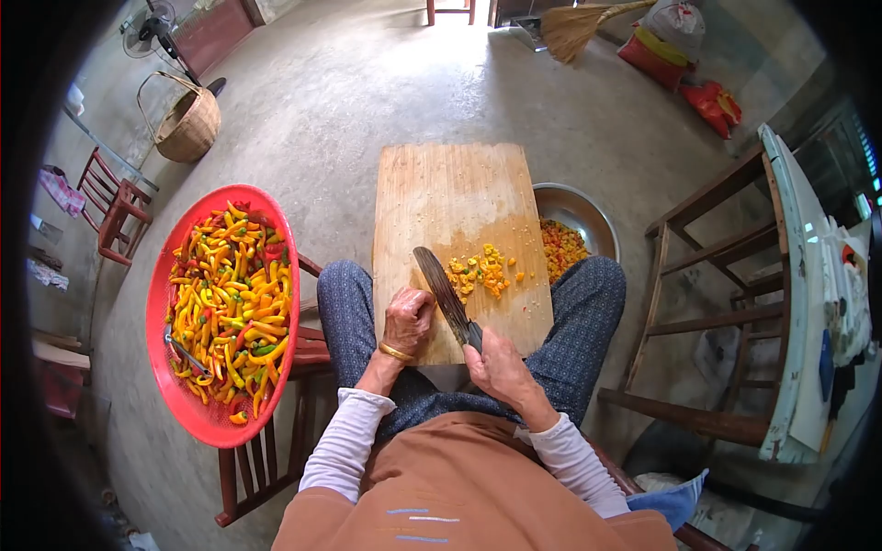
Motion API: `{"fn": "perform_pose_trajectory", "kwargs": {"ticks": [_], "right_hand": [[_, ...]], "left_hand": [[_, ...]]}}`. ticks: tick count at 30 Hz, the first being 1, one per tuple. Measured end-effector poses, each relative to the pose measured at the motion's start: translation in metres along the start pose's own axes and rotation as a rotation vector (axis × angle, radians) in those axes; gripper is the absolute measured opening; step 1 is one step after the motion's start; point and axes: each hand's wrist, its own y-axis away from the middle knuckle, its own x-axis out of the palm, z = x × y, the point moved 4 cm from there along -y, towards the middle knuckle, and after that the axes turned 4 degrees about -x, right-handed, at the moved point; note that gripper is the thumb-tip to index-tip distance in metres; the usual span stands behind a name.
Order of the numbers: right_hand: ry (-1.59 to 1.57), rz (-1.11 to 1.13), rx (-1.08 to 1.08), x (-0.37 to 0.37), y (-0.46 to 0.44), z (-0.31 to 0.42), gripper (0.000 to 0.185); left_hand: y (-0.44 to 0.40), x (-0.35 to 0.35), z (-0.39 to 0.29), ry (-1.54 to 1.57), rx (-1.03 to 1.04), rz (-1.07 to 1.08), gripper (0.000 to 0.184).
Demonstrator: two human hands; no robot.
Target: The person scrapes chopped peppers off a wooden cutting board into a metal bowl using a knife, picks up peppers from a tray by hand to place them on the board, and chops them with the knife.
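My right hand (503, 369) grips the handle of a kitchen knife (441, 286), whose dark, broad blade slants up and left over the wooden cutting board (450, 193). My left hand (409, 321), with a bracelet at the wrist, is curled closed on the board just left of the blade. Whether it holds anything is hidden. Chopped yellow and orange peppers (494, 271) lie to the right of the blade. Partly under the board's right side, a metal basin (597, 220) holds more chopped red and orange pepper (560, 250).
A red plastic tray (163, 367) on my left holds whole yellow, red and green peppers (230, 303) and scissors (186, 354). A wooden-framed table (776, 303) stands at right. Farther off are a wicker basket (188, 124), a chair (115, 202) and a broom (570, 32).
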Motion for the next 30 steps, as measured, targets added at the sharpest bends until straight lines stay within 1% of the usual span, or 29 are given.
{"fn": "perform_pose_trajectory", "kwargs": {"ticks": [3, 6, 9, 12, 15, 18, 21, 24, 26, 27, 30], "right_hand": [[0.013, 0.027, 0.021, 0.001, 0.002, -0.001, 0.014], [-0.037, 0.050, 0.005, 0.004, -0.001, -0.009, 0.012], [-0.172, 0.091, 0.011, -0.005, -0.005, -0.001, 0.010], [-0.169, 0.103, 0.034, 0.000, -0.008, -0.011, 0.011], [-0.136, 0.113, 0.022, -0.004, -0.015, -0.004, 0.018], [-0.041, 0.021, 0.045, 0.011, -0.022, -0.006, 0.020], [-0.010, -0.015, 0.054, 0.019, -0.031, -0.011, 0.023], [0.044, -0.032, 0.015, 0.020, -0.025, -0.008, 0.025], [0.125, -0.046, 0.105, 0.010, -0.017, 0.001, 0.023], [0.165, -0.053, 0.157, 0.004, -0.012, 0.005, 0.023], [0.126, -0.094, 0.159, -0.012, -0.006, 0.011, 0.020]], "left_hand": [[0.001, 0.002, 0.005, 0.008, 0.005, -0.003, 0.006], [-0.001, 0.001, 0.002, 0.008, 0.004, -0.009, 0.007], [-0.003, 0.000, 0.001, 0.014, -0.016, 0.000, 0.007], [-0.003, 0.001, 0.005, 0.021, -0.022, 0.015, 0.008], [-0.004, 0.001, 0.007, 0.034, -0.016, 0.011, 0.009], [-0.003, 0.001, 0.006, 0.031, -0.023, 0.010, 0.009], [-0.005, 0.002, 0.004, 0.027, -0.016, 0.007, 0.008], [-0.002, 0.003, 0.007, -0.012, 0.001, -0.001, 0.006], [-0.002, 0.004, 0.005, -0.073, 0.004, -0.004, 0.005], [-0.002, 0.004, 0.004, -0.042, -0.040, -0.013, 0.005], [-0.006, 0.005, 0.000, 0.023, -0.186, -0.048, 0.005]]}}
